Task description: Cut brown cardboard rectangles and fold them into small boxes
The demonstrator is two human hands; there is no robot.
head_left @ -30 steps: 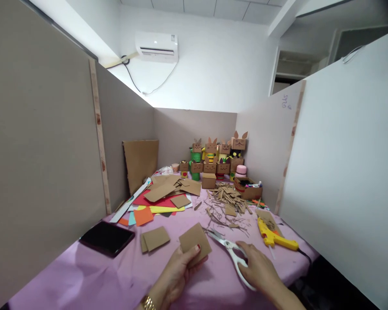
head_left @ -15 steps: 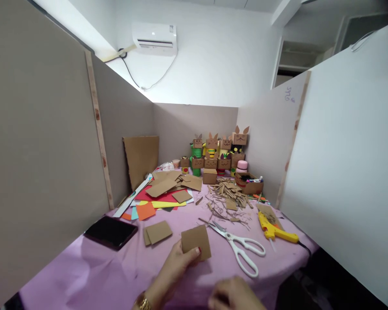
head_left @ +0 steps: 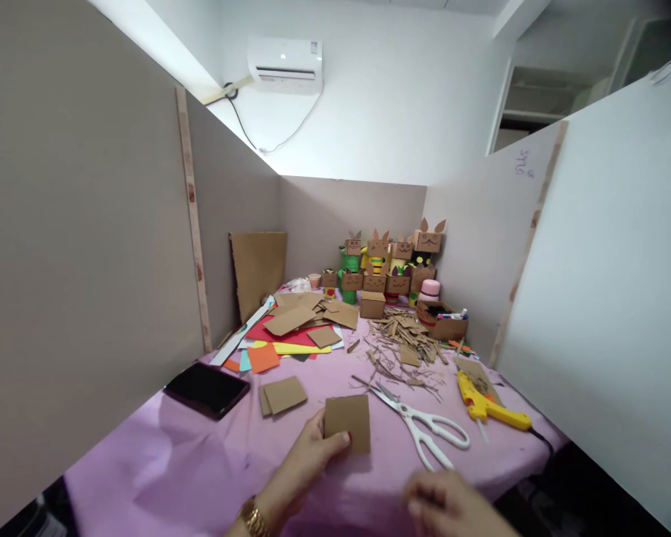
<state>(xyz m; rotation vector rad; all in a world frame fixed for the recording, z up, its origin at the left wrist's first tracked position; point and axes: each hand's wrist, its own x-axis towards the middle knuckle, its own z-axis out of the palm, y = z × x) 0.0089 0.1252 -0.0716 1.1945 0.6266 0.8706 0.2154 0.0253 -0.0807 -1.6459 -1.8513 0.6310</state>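
The left hand (head_left: 316,451) grips the card (head_left: 347,415) by its near left edge, thumb on its face. The right hand (head_left: 450,501) is blurred, its grip impossible to tell, just short of the scissors (head_left: 407,412).

Soft light leaves the wall (head_left: 374,112) bright and the left panel (head_left: 89,224) dim, while the right hand (head_left: 447,501) is blurred.
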